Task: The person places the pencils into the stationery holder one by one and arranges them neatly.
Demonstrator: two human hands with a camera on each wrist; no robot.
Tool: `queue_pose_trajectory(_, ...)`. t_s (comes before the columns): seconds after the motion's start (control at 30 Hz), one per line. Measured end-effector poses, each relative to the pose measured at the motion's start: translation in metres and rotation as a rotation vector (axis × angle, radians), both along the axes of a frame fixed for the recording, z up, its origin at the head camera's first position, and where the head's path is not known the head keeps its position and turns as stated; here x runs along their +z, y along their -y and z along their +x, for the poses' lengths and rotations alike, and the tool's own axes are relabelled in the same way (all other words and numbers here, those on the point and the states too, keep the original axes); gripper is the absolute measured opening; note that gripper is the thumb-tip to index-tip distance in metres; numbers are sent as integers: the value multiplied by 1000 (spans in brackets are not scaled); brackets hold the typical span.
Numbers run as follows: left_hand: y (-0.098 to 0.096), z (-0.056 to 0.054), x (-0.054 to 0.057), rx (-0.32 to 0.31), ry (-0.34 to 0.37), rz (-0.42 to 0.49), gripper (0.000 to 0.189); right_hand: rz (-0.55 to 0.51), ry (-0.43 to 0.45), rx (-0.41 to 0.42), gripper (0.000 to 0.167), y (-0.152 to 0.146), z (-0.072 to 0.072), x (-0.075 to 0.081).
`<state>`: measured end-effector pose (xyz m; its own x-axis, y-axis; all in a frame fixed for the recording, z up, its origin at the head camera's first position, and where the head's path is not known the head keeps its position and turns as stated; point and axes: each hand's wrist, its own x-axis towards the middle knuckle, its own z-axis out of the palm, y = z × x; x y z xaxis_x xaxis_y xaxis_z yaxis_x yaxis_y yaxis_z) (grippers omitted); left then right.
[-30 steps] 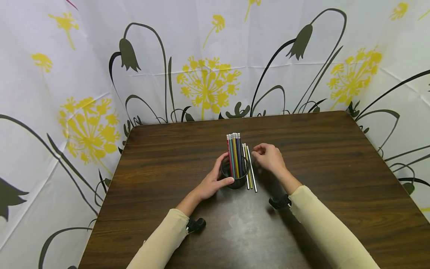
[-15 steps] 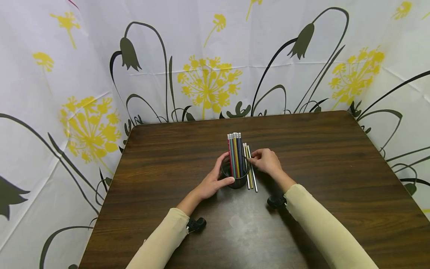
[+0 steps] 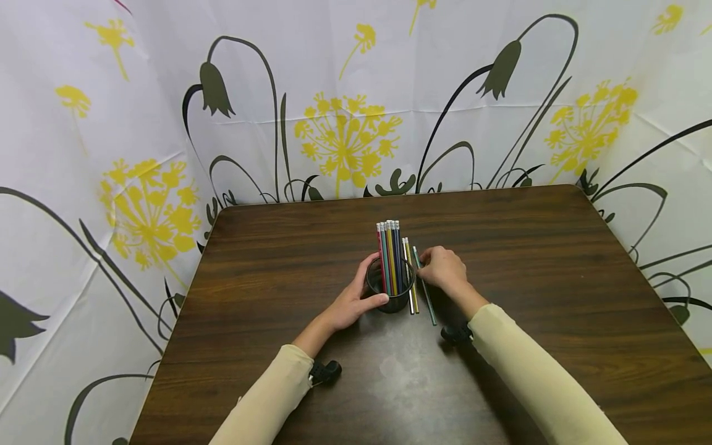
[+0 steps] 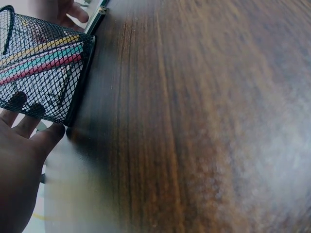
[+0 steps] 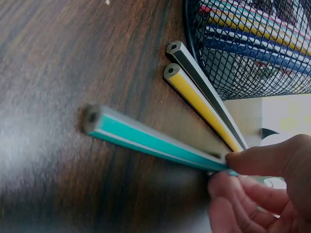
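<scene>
A black mesh pencil cup (image 3: 396,304) stands upright, holding a bunch of colored pencils (image 3: 389,256) with their eraser ends up. My left hand (image 3: 351,301) grips the cup from its left side, thumb in front; fingers (image 4: 46,138) show against the mesh in the left wrist view. To the right of the cup, my right hand (image 3: 446,270) pinches a teal pencil (image 5: 150,142) between thumb and fingers, its unsharpened end pointing toward me. Beside it, a yellow pencil (image 5: 199,103) and a black pencil (image 5: 201,77) lie side by side near the cup's base.
The dark wood-grain table (image 3: 289,247) extends around both hands. Behind and beside it hangs a white cloth (image 3: 439,55) printed with flowers. A black wrist camera (image 3: 325,372) sits on the left wrist, another wrist camera (image 3: 456,334) on the right.
My right hand has moved left to the loose pencils and taken hold of the rightmost one. That pencil has turned to show teal, and its near end has swung right, away from the other two.
</scene>
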<state>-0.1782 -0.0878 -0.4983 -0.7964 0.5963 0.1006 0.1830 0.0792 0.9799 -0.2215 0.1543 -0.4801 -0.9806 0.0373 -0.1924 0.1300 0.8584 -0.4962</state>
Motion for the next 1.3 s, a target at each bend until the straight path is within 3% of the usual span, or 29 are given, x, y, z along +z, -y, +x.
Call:
queue_pose_trajectory(0.13, 0, 1, 1, 5, 5, -12, 82, 82, 3, 4, 31, 0, 4, 3)
queue_pose_trajectory(0.3, 0, 0, 0, 8, 3, -11, 82, 94, 10, 4, 31, -2, 6, 5)
queue_pose_trajectory(0.53, -1, 11, 29, -21, 40, 20, 80, -8, -13, -45, 29, -14, 12, 15)
queue_pose_trajectory(0.6, -1, 11, 29, -24, 36, 25, 80, -55, -39, -57, 28, -17, 14, 23)
queue_pose_trajectory(1.03, -1, 10, 31, -33, 31, 12, 80, -450, -389, -59, 27, -12, 38, 95)
queue_pose_trajectory(1.17, -1, 10, 31, -32, 32, 21, 80, -597, -510, -40, 24, 0, 47, 105)
queue_pose_trajectory(1.3, -1, 10, 31, -35, 29, 28, 79, -688, -586, 9, 23, 14, 54, 102)
